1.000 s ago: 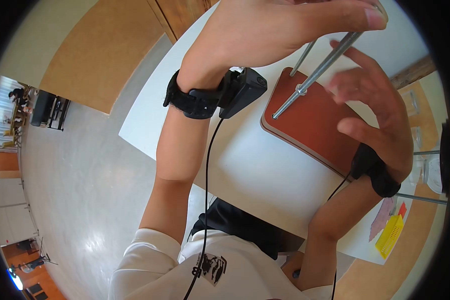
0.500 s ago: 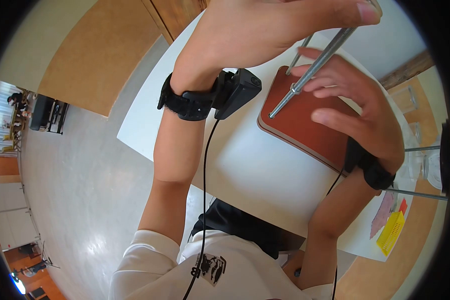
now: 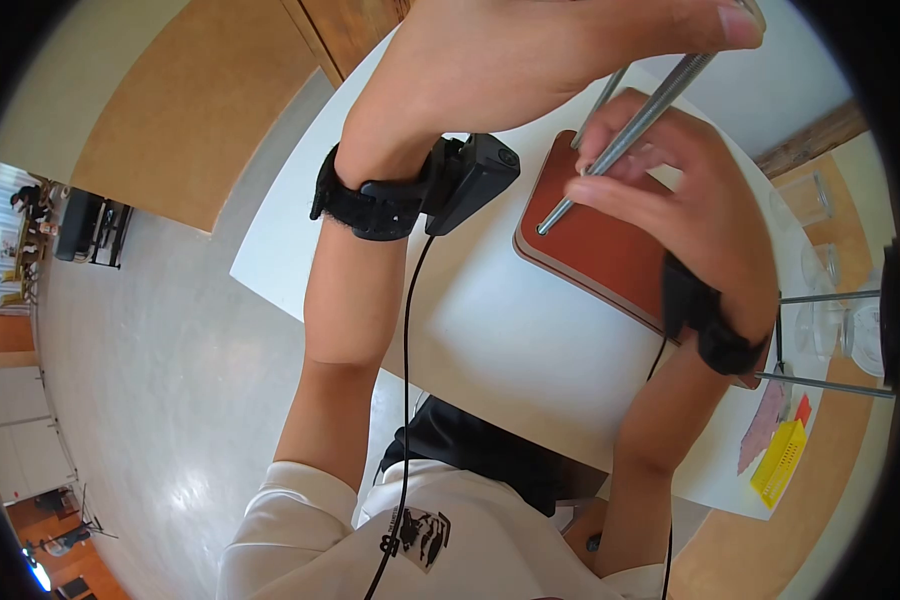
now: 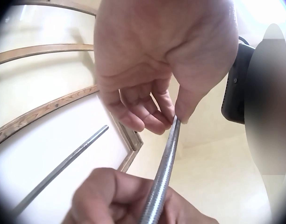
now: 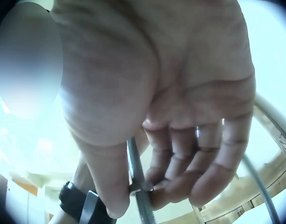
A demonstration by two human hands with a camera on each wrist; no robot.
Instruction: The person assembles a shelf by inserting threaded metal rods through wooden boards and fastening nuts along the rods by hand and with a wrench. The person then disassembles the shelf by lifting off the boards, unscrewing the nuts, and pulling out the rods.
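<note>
A threaded rod (image 3: 638, 125) rises at a slant from a hole near the corner of a reddish-brown board (image 3: 610, 245) with rounded corners. At the top of the head view my left hand (image 3: 515, 70) pinches the rod's upper end between thumb and fingers. Lower down, the thumb and fingers of my right hand (image 3: 685, 195) close round a small nut (image 5: 141, 187) on the same rod. The left wrist view shows the left hand (image 4: 166, 56) at the rod's tip (image 4: 175, 121), with the right hand (image 4: 110, 196) below it.
A second rod (image 3: 602, 105) stands at the board's far corner, and more rods (image 3: 830, 297) stick out at the right. The board lies on a white table (image 3: 510, 330). Clear containers (image 3: 808, 200), a yellow basket (image 3: 778, 462) and a pink cloth (image 3: 763, 425) are at the right.
My right hand has moved left to the rod, and its spread fingers have closed round the nut. The left hand keeps its pinch on the rod's top, shifted slightly left in view.
</note>
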